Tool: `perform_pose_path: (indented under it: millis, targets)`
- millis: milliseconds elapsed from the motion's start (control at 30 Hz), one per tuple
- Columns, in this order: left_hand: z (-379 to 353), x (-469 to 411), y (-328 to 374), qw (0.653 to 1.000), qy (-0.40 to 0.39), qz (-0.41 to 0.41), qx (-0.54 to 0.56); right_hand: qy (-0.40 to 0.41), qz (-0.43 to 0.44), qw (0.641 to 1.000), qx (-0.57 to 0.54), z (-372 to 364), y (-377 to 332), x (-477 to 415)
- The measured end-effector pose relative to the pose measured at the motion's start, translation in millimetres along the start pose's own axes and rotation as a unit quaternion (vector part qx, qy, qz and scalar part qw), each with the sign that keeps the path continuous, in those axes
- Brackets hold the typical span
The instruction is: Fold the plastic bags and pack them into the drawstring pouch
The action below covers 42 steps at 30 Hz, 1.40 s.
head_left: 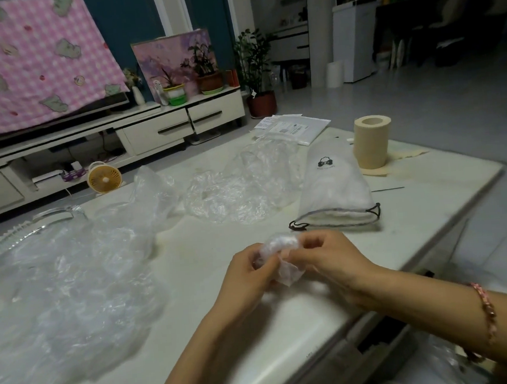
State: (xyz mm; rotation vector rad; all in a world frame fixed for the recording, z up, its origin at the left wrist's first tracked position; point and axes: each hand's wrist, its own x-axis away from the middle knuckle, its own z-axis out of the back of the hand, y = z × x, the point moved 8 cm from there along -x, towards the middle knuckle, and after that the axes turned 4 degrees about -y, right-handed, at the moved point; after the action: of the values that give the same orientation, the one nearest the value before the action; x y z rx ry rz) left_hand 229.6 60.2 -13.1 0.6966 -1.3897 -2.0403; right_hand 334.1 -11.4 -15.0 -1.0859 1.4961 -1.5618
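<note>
Plastic bag (281, 259), crinkly compact wad, pinched between left hand (246, 279), right hand (332, 261).

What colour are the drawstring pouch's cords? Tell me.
Dark, near-black cords at the mouth of the white drawstring pouch; head view.

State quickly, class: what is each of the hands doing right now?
Left hand: closed, pinching the small folded plastic bag.
Right hand: closed, pinching the same bag's other side.
</note>
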Motion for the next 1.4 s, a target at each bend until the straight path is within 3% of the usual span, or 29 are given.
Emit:
perform_pose_path:
  millis: [133,300,367,400,567,633,767,867,933,1133,1200,1400]
  targets:
    - [-29,-21,12,1.0,-0.006,-0.006,0.01,0.086,-0.014,0.994,-0.07,41,-5,-1]
    - [-61,-38,17,0.996,-0.044,-0.022,0.077,0.021,-0.036,0.999,0.017,75,-9,-9]
    - [-48,-38,20,0.99,0.04,-0.109,-0.075,0.043,-0.005,0.998,0.045,91,-16,-10]
    - [-44,-37,22,0.972,0.075,-0.151,-0.166,0.05,0.017,0.997,0.065,98,-21,-10]
    - [-60,-59,15,0.895,0.051,-0.199,-0.396,0.032,0.133,0.963,0.232,102,-37,-10]
    - [-62,-67,22,0.892,0.076,-0.224,-0.386,0.038,0.197,0.928,0.313,97,-40,-6]
    - [-63,-66,47,0.89,0.143,-0.279,-0.33,0.121,0.382,0.771,0.495,87,-65,5]
    - [-70,-56,54,0.872,0.142,-0.349,-0.312,0.194,0.438,0.679,0.556,81,-78,2]
    - [-66,-54,52,0.881,0.145,-0.358,-0.274,0.186,0.443,0.661,0.576,78,-76,-7]
    - [-65,-52,50,0.89,0.142,-0.357,-0.244,0.179,0.424,0.673,0.579,70,-67,-35]
    - [-65,-52,47,0.892,0.137,-0.348,-0.253,0.19,0.393,0.68,0.589,65,-67,-45]
    - [-75,-59,43,0.894,0.07,-0.314,-0.312,0.204,0.246,0.629,0.709,67,-57,-83]
